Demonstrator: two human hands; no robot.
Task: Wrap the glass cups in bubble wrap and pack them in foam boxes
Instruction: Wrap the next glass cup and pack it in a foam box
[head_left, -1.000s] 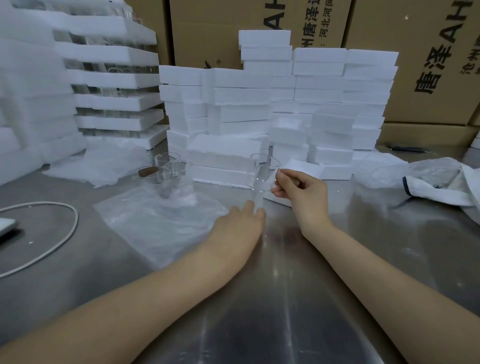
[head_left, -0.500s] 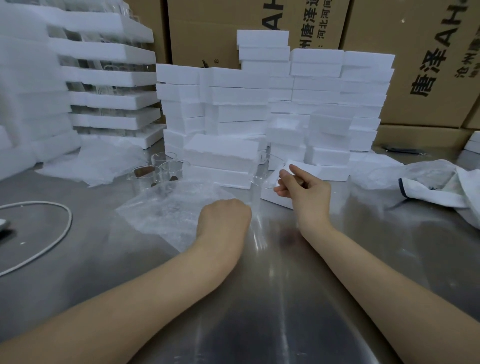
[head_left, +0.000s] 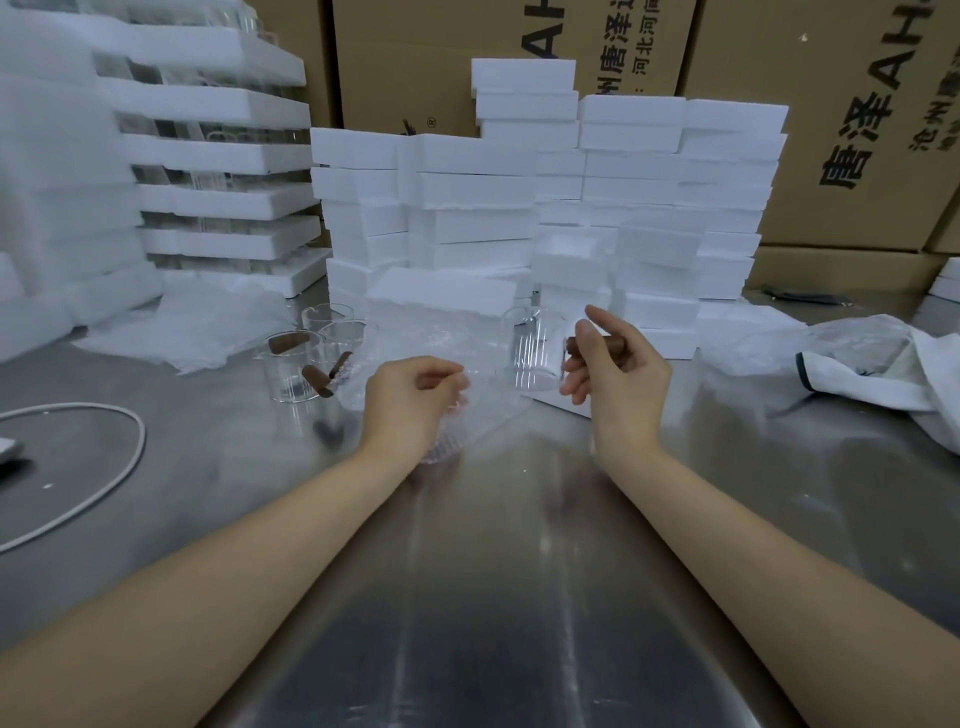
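The left hand (head_left: 410, 400) is curled into a loose fist, its fingers bunching the near edge of a sheet of bubble wrap (head_left: 436, 338) that lies crumpled on the steel surface (head_left: 493, 571). Just to its right, the right hand (head_left: 618, 374) grips the brown handle (head_left: 574, 345) of a glass cup (head_left: 530, 351), with thumb and curled fingers round the handle and the forefinger raised. The cup is upright between the two hands, and I cannot tell whether its base touches the surface. Three more cups (head_left: 291, 369) stand together left of the wrap. At the far side, foam boxes (head_left: 467, 208) are stacked in white columns, with cardboard cartons (head_left: 831, 130) beyond them. A white cable (head_left: 140, 441) loops at the near left, and a white cloth (head_left: 883, 364) lies at the right
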